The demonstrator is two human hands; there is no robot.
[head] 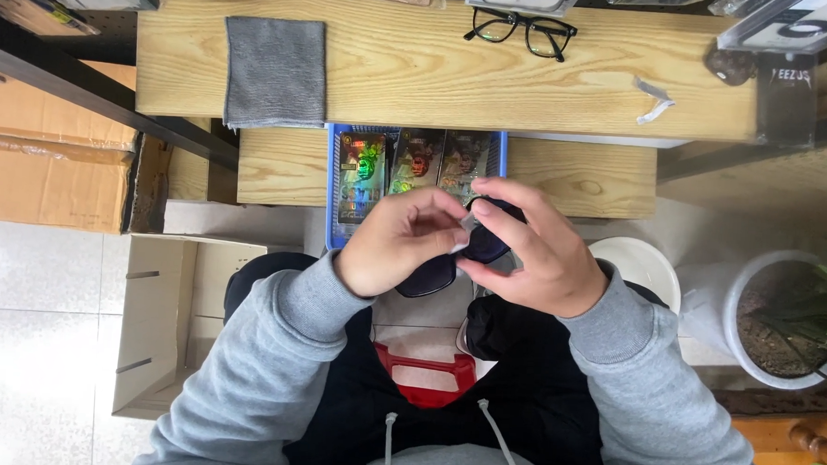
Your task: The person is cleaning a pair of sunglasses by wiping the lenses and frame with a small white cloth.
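Note:
Both my hands meet over my lap, below the table's front edge. My left hand (402,241) and my right hand (529,250) hold a pair of dark-lensed glasses (440,266) between them. A small pale scrap, perhaps a film or sticker (468,227), is pinched at my fingertips over one lens. Just behind my hands a blue tray (334,183) holds shiny foil packets (362,170). A folded grey cloth (276,70) lies on the upper wooden shelf (420,75), and black-framed clear glasses (521,29) rest farther back.
Strips of white tape (656,105) lie at the shelf's right. An open cardboard box (164,315) stands at my left on the tiled floor. A white bin (640,266) and a potted plant (782,318) stand at my right. A red stool (430,377) shows beneath me.

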